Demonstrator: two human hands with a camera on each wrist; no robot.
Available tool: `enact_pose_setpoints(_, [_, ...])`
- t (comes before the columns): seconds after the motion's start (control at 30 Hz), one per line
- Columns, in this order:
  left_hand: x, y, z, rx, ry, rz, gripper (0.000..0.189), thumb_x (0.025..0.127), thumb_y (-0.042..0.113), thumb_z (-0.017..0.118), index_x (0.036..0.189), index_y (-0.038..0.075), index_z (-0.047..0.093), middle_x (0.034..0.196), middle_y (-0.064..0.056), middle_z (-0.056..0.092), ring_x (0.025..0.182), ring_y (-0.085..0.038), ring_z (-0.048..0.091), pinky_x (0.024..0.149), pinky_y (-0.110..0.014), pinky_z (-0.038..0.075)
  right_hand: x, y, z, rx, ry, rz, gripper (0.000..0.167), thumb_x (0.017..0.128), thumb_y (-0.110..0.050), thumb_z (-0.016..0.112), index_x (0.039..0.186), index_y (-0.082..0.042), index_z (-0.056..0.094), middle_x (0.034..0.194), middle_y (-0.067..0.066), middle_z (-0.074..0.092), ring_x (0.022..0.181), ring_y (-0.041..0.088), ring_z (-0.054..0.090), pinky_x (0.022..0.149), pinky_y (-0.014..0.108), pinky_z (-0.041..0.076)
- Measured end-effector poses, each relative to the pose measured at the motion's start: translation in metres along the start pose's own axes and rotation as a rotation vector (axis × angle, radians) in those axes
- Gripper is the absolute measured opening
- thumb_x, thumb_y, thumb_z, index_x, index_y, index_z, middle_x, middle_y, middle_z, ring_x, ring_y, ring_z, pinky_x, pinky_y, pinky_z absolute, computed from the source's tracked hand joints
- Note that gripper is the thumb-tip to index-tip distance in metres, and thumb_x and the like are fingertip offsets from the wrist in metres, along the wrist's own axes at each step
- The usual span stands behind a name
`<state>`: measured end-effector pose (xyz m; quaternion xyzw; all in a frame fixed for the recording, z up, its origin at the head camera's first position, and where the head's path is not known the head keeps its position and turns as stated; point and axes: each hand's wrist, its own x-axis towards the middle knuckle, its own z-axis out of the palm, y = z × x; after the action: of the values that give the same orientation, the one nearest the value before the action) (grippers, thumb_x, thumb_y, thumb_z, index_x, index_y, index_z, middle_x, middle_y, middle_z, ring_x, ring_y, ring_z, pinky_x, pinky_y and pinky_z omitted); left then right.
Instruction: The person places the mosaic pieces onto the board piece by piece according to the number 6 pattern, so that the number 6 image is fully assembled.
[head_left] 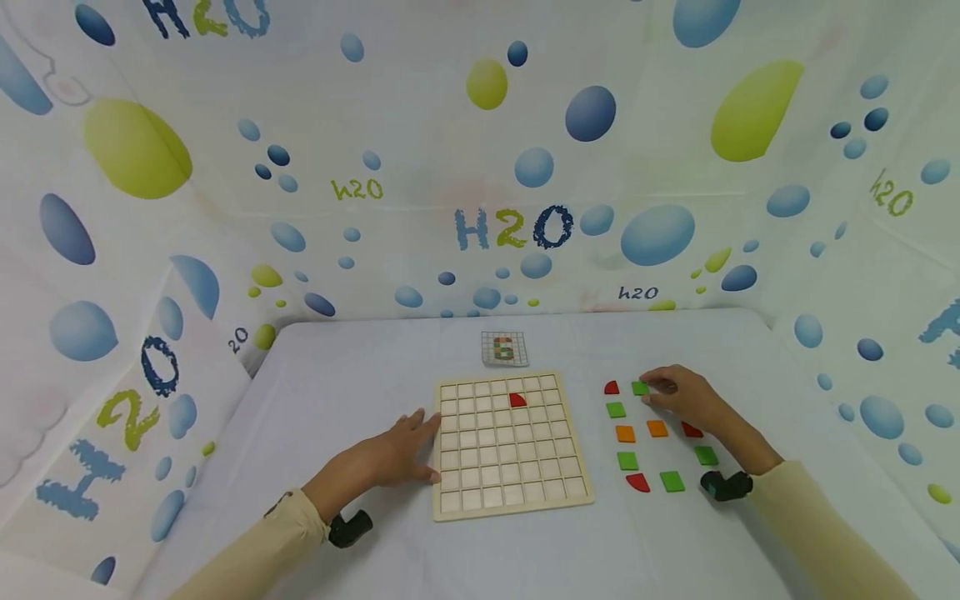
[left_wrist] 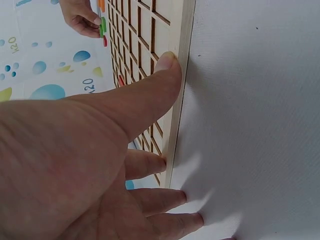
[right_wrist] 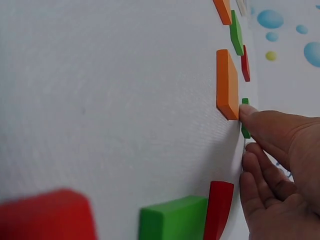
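Note:
A wooden grid board (head_left: 512,512) lies on the white table, with one red quarter-circle tile (head_left: 517,400) in an upper cell. My left hand (head_left: 401,450) rests at the board's left edge, fingers spread; in the left wrist view its thumb (left_wrist: 165,65) presses on the frame. To the right of the board, my right hand (head_left: 682,396) pinches a green square tile (head_left: 639,388) between thumb and finger, low at the table. The same green tile (right_wrist: 245,132) shows partly behind the thumb in the right wrist view.
Several loose tiles lie around the right hand: orange squares (head_left: 626,434), green squares (head_left: 672,482) and red quarter-circles (head_left: 637,482). Behind the board is a small pattern card (head_left: 504,349) with a coloured figure on a grid. A patterned curtain (head_left: 420,125) encloses the table's back and sides.

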<state>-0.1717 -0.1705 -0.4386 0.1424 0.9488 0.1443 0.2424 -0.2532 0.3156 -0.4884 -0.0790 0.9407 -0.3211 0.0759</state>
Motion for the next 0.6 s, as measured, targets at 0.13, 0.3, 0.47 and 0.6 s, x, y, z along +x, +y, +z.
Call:
enact_pose_setpoints(0.13, [-0.0002, 0.0005, -0.0001, 0.001, 0.003, -0.002, 0.096, 0.093, 0.040, 0.080, 0.165, 0.003, 0.030, 0.171, -0.030, 0.022, 0.156, -0.054, 0.022, 0.121, -0.067, 0.031, -0.0004, -0.0008, 0.0015, -0.009, 0.013, -0.014, 0.039, 0.100, -0.020, 0.073, 0.134, 0.000, 0.068, 0.130, 0.023, 0.067, 0.115, 0.038, 0.061, 0.106, 0.058, 0.053])
enact_pose_setpoints(0.3, [-0.0010, 0.0006, 0.0001, 0.005, 0.010, 0.000, 0.095, 0.093, 0.040, 0.080, 0.165, 0.002, 0.030, 0.170, -0.031, 0.023, 0.156, -0.055, 0.023, 0.121, -0.068, 0.032, -0.0009, -0.0026, 0.0013, -0.006, 0.021, -0.024, 0.038, 0.101, -0.019, 0.073, 0.133, 0.001, 0.068, 0.129, 0.023, 0.067, 0.115, 0.038, 0.062, 0.106, 0.058, 0.052])
enact_pose_setpoints(0.47, [-0.0006, 0.0000, 0.0007, 0.007, 0.011, 0.001, 0.095, 0.093, 0.040, 0.080, 0.165, 0.003, 0.030, 0.170, -0.031, 0.023, 0.156, -0.055, 0.022, 0.121, -0.068, 0.032, -0.0004, -0.0020, 0.0022, 0.001, 0.020, -0.022, 0.038, 0.101, -0.019, 0.073, 0.133, 0.000, 0.068, 0.128, 0.022, 0.067, 0.113, 0.036, 0.062, 0.106, 0.057, 0.053])
enact_pose_setpoints(0.6, [0.0002, -0.0005, 0.0010, 0.009, 0.010, -0.004, 0.096, 0.093, 0.040, 0.081, 0.165, 0.003, 0.031, 0.170, -0.030, 0.023, 0.156, -0.055, 0.022, 0.121, -0.068, 0.031, 0.0004, -0.0004, 0.0036, -0.002, 0.026, -0.028, 0.037, 0.101, -0.020, 0.073, 0.133, -0.001, 0.068, 0.127, 0.021, 0.067, 0.111, 0.034, 0.062, 0.105, 0.057, 0.054])
